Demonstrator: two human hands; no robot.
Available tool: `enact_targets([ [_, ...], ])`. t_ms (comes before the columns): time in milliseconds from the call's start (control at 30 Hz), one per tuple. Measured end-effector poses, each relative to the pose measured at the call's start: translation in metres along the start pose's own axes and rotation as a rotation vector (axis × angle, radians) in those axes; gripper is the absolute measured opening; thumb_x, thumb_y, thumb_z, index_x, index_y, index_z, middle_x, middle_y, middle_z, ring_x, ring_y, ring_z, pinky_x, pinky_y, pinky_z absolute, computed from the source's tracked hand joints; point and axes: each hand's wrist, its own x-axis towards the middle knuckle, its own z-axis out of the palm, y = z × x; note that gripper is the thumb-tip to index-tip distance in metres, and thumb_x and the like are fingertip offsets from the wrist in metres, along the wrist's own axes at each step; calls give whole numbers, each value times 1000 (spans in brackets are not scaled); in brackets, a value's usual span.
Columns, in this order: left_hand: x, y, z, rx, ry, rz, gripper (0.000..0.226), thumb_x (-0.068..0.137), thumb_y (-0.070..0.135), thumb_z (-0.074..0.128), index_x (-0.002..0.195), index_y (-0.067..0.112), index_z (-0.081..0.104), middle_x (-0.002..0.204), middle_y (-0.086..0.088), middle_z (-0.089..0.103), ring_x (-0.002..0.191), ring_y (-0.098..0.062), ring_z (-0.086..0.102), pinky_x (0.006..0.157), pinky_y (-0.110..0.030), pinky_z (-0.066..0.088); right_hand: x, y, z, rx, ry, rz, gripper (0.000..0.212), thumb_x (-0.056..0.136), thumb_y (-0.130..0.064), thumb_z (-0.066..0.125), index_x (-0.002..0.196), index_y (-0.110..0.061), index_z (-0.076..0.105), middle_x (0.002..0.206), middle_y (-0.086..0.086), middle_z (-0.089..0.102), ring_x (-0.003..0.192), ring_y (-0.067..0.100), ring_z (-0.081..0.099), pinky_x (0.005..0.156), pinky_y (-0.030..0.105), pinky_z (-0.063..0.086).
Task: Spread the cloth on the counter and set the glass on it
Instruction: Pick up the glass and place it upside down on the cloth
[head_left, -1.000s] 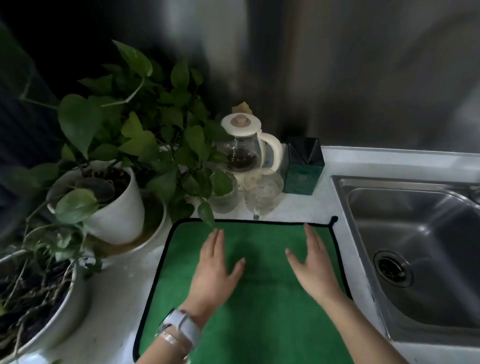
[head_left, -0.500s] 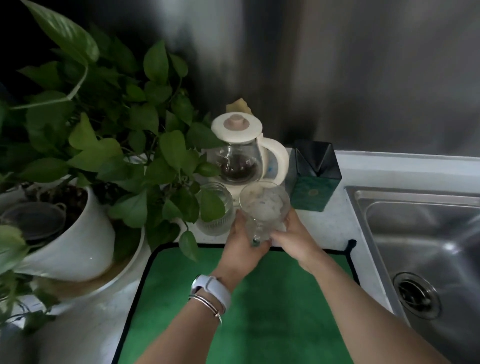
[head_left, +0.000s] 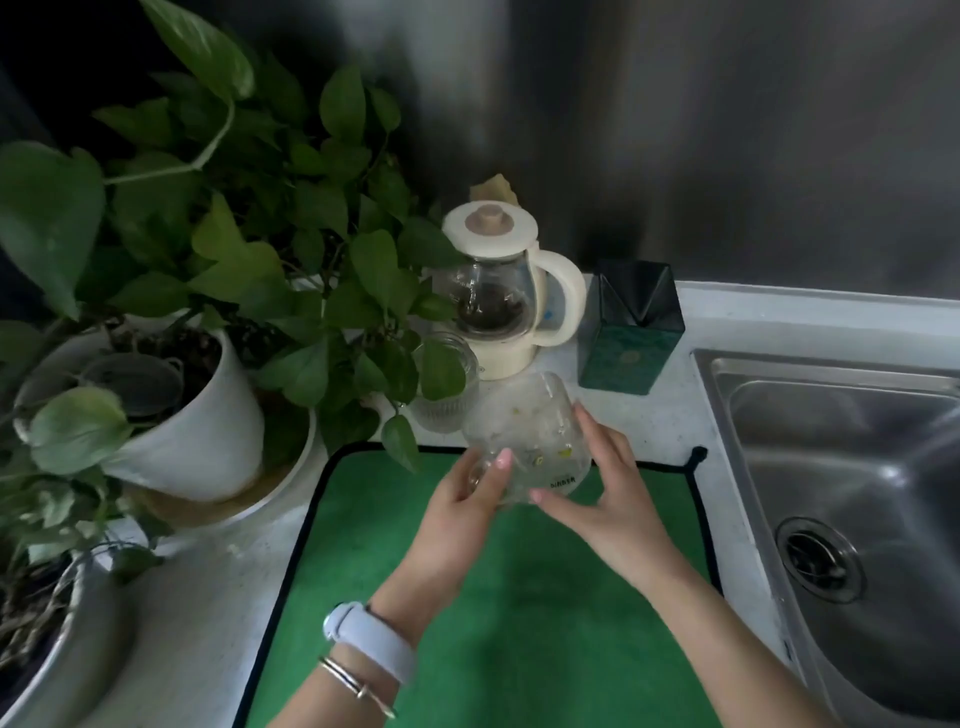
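A: What has moved since half a second ago?

B: The glass (head_left: 524, 441). It stood upright at the back of the counter (head_left: 654, 415) by the kettle (head_left: 498, 291); now both hands have carried it toward the person and tipped it, rim pointing away, so it hangs over the far edge of the cloth (head_left: 493, 597).

A: So how far along is the job?

B: Judging from what lies there, the spreading is done: the cloth sits flat on the counter, close beside the sink (head_left: 841, 493), with no fold showing. What is left is to right the glass and stand it on the cloth.

A: And the grip?

B: The left hand (head_left: 457, 514) curls around the base end, thumb pressed on the near wall. The right hand (head_left: 608, 493) cups the other side, fingers (head_left: 597, 436) spread along the wall and thumb underneath. Neither hand is closed tight; the glass is cradled between them.

A: Materials, big things first?

B: The sink is brushed steel, a deep basin with a round drain. The counter is pale speckled stone. The cloth is green, napped like microfibre, rectangular with rounded corners, black binding and a small hanging loop. The plant pot (head_left: 208, 431) is smooth white ceramic. The kettle is clear glass with a cream lid and handle. The glass is thin, clear and rounded, printed with small flowers. It will likely be slippery.
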Motion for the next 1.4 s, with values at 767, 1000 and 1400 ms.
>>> enact_targets([
  [767, -97, -42, -5, -1070, -50, -772, 61, 86, 34, 55, 85, -27, 58, 72, -38, 66, 54, -36, 69, 60, -37, 54, -60, -57, 43, -764, -155, 91, 89, 70, -46, 69, 142, -15, 28, 145, 1, 37, 128, 28, 40, 103, 45, 33],
  [1000, -91, -52, -12, -1115, -10, -805, 62, 85, 36, 55, 86, -26, 57, 76, -39, 66, 58, -39, 69, 65, -42, 52, -58, -51, 54, -727, -157, 104, 89, 73, -39, 69, 144, -14, 21, 149, -1, 31, 129, 30, 33, 100, 44, 39],
  [1400, -112, -45, -24, -513, 94, -613, 27, 92, 19, 45, 100, -6, 47, 96, -25, 62, 84, -31, 61, 78, -35, 54, -83, -28, 51, -518, -95, 88, 91, 78, -50, 61, 148, -27, 7, 159, -5, -3, 145, 27, 2, 116, 47, 14],
])
